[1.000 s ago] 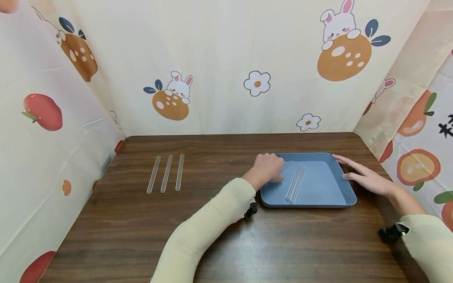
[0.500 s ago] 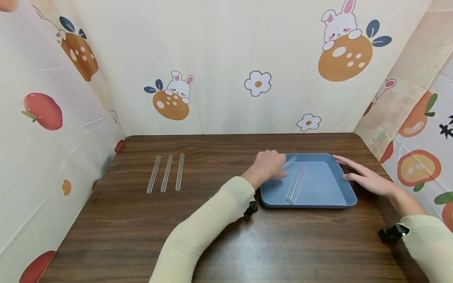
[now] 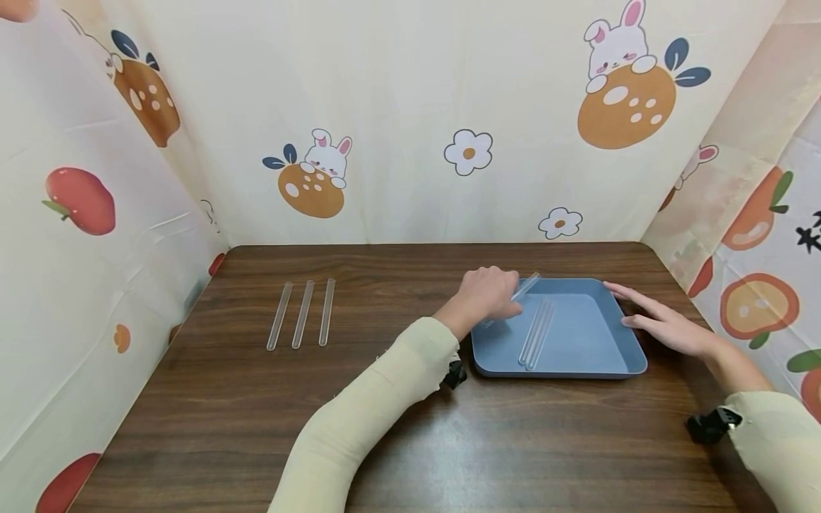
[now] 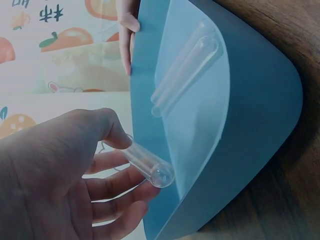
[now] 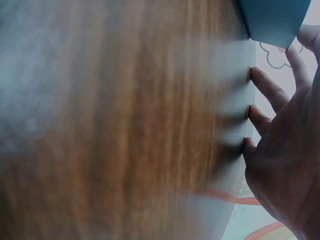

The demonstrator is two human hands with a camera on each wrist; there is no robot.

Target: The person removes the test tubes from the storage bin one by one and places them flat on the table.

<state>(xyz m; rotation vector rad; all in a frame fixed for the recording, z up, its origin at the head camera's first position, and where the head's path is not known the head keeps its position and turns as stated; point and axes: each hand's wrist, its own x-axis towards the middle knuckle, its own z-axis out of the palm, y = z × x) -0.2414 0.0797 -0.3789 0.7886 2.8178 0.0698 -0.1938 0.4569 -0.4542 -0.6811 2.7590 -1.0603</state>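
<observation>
My left hand [image 3: 485, 296] is over the left side of a blue tray [image 3: 590, 342], pinching a clear test tube [image 4: 147, 162] between thumb and fingers. In the head view this tube slants, its far end overlapping the tray's back rim. Inside the tray, two more test tubes [image 3: 536, 333] lie side by side, as the left wrist view also shows. My right hand [image 3: 667, 324] rests with straight, spread fingers against the tray's right edge; in the right wrist view several fingertips [image 5: 253, 111] touch the tabletop beside it.
Three clear test tubes [image 3: 303, 315] lie apart in a row on the brown wooden table [image 3: 398, 427], at the left. Patterned curtains [image 3: 398, 121] stand behind the table and along both sides.
My left hand has risen slightly, and the test tube in it now shows more, its far end lifted to the tray's back rim. The right hand has stayed at the tray's edge.
</observation>
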